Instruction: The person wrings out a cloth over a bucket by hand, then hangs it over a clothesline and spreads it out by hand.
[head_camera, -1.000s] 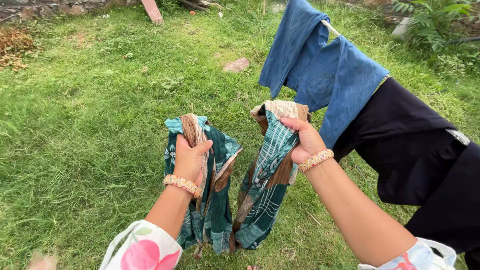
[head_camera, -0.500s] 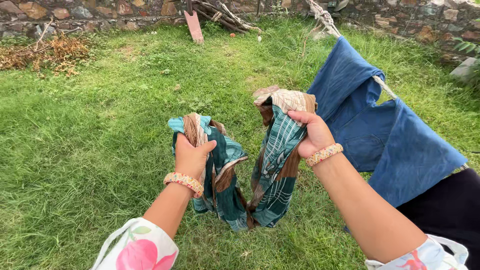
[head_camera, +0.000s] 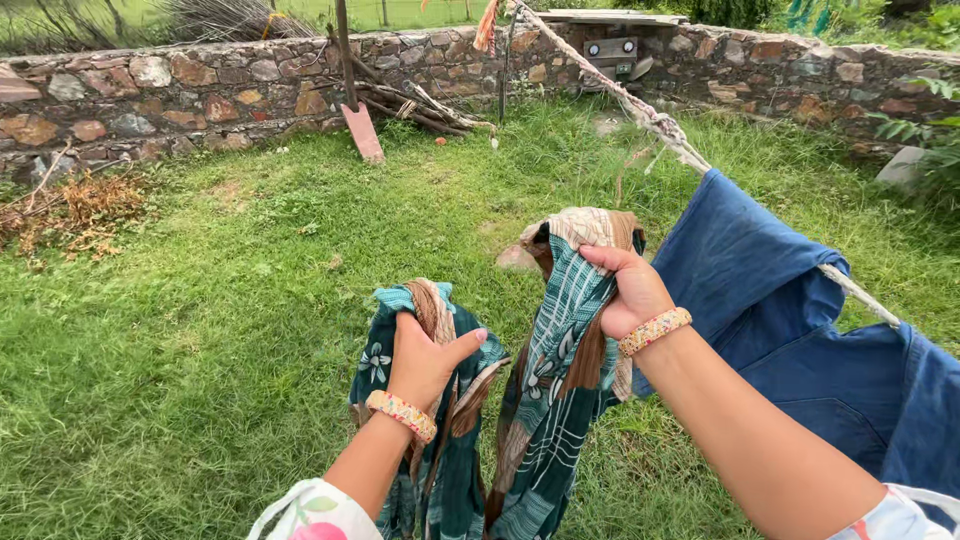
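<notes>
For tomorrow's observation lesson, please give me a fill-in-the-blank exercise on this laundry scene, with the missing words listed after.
1. Both hands, the left hand and the right hand, grip one bunched green and ____ patterned cloth.
2. A ____ garment hangs over the rope line.
3. The ground under the cloth is covered in ____.
4. A low ____ wall runs behind the yard.

Missing words: brown; blue; grass; stone

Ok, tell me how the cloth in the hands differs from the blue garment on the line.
The cloth is teal with checks, flowers and brown bands; the blue garment is plain. The cloth is bunched in the grip of the left hand and right hand; the garment hangs draped over the rope line, untouched. Both hang limp above the grass.
</notes>
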